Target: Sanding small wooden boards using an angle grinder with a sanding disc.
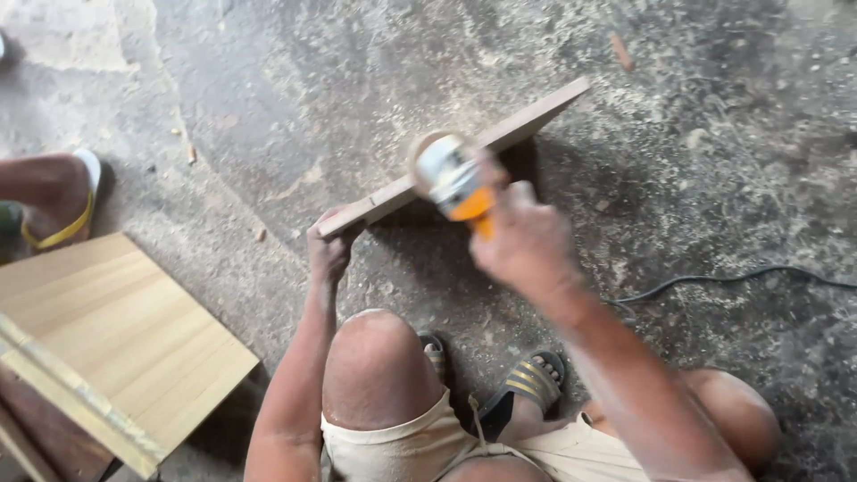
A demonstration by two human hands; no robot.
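Board (527, 123) stood on edge on a dusty concrete floor (714, 134), steadied at one end and ground from above
The board runs slantwise across the sawdust-strewn floor; beside it at lower left lies a pale wooden panel (125, 330). The right hand (522, 241) is closed around the orange grip of a grinder (451, 174), its disc touching the board's top edge, a black cable (741, 277) trailing to the right. The left hand (328, 245) clasps the board's near end, fingers wrapped over it. Another person's sandalled foot (62, 201) shows at the left edge
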